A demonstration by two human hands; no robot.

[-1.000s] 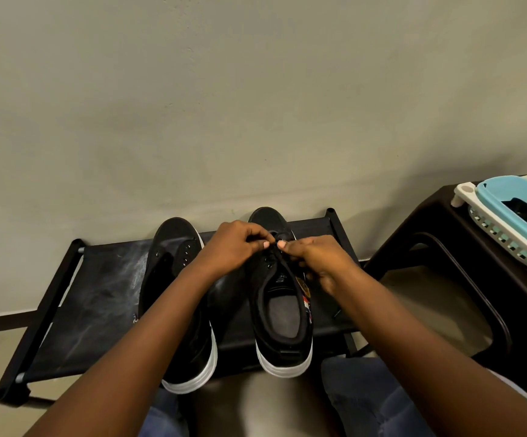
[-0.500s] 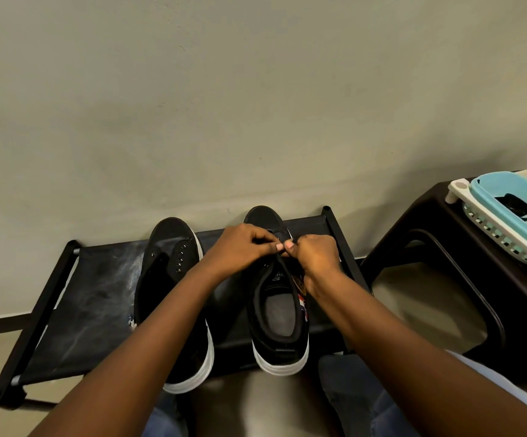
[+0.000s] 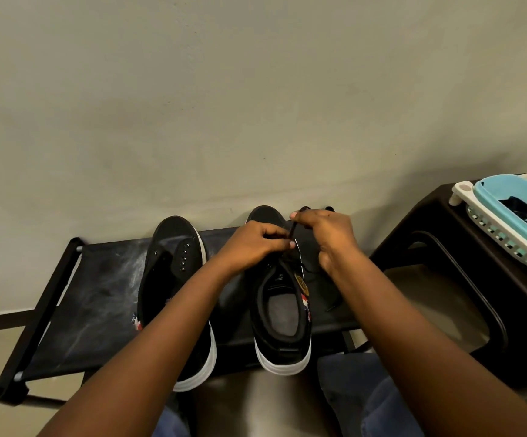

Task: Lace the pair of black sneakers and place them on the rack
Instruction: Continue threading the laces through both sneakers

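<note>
Seated before a low black shoe rack [image 3: 76, 298], a person pinches a black lace [image 3: 293, 230] in both hands, left hand [image 3: 254, 244] steadying at the eyelets, right hand [image 3: 326, 234] drawing it toward one o'clock. The right sneaker [image 3: 282, 310] stands on the rack for threading; the unlaced left sneaker [image 3: 174, 257] waits at its nine o'clock.

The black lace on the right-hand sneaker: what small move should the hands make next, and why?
Probably draw the lace snug: the right hand pinches it raised above the eyelets while the left hand holds it at the sneaker, and slack trails on the rack. The other sneaker shows bare eyelets.
</note>
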